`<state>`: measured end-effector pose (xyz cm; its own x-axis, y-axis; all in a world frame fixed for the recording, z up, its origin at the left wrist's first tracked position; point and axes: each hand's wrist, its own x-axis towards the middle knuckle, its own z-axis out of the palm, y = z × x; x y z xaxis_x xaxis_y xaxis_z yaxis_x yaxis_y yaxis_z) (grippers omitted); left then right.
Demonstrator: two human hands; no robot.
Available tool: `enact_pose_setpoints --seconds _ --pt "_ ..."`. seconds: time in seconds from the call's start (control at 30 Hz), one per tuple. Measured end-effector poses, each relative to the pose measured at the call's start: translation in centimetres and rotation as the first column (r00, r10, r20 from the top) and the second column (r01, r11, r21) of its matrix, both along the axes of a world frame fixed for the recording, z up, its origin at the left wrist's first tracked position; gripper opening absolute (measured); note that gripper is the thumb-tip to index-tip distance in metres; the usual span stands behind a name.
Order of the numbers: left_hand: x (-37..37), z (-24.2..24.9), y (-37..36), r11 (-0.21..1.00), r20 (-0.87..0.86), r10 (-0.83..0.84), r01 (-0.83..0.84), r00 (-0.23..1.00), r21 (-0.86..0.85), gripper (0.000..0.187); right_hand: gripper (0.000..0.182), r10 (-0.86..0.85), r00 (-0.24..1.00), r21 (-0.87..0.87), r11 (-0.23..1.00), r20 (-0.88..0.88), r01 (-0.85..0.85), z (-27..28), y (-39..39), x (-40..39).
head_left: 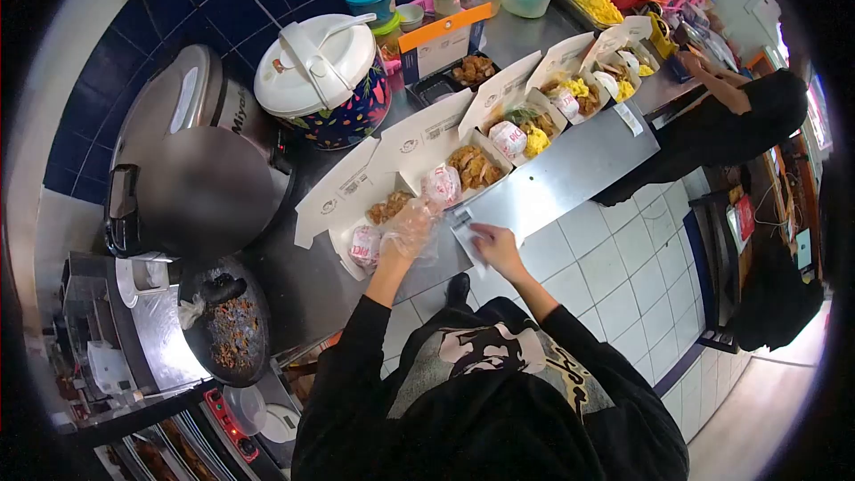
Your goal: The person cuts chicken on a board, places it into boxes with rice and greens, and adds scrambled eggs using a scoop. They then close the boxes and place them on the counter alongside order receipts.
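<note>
My left hand, in a clear plastic glove, is over the nearest open white takeaway box. Fried chicken pieces and a paper-wrapped rice portion lie in that box. Loose plastic blurs the left fingers, close to a second rice wrap in the neighbouring box beside more chicken. Bare, my right hand is at the counter's front edge, its bent fingers closed on a pale printed paper slip.
More filled boxes run along the steel counter, with another slip there. Left are a large Miyako cooker, a patterned rice container and a wok. Another person works at the far right.
</note>
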<state>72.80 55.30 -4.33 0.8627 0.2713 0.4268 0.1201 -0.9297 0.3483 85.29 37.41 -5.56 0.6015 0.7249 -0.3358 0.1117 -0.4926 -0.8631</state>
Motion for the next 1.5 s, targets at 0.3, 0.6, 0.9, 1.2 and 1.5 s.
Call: enact_pose_setpoints --seconds 0.3,0.6,0.9,1.2,1.5 --pt "-1.6 -5.2 -3.2 0.998 -0.149 0.063 -0.062 0.987 0.008 0.018 0.053 0.217 0.821 -0.289 0.955 0.528 -0.067 2.8 2.3 1.7" --pt "8.1 9.7 -4.4 0.887 -0.07 0.378 -0.382 0.923 -0.258 0.022 0.02 0.112 0.889 0.321 0.906 0.444 -0.275 18.6 3.5 23.6" --pt "21.1 10.2 -8.7 0.761 -0.015 0.436 -0.378 0.9 -0.528 0.023 0.03 -0.157 0.559 0.078 0.984 0.814 0.163 6.8 -0.2 37.7" --pt "37.2 8.6 -10.5 0.803 0.044 0.343 -0.269 0.938 -0.531 0.027 0.037 -0.442 0.383 0.379 0.896 0.811 0.232 3.9 -2.6 55.6" --pt "54.1 6.7 -4.8 0.914 -0.347 0.337 -0.392 0.875 -0.101 0.035 0.049 0.126 0.794 0.094 0.97 0.595 -0.225 8.0 2.9 69.6"
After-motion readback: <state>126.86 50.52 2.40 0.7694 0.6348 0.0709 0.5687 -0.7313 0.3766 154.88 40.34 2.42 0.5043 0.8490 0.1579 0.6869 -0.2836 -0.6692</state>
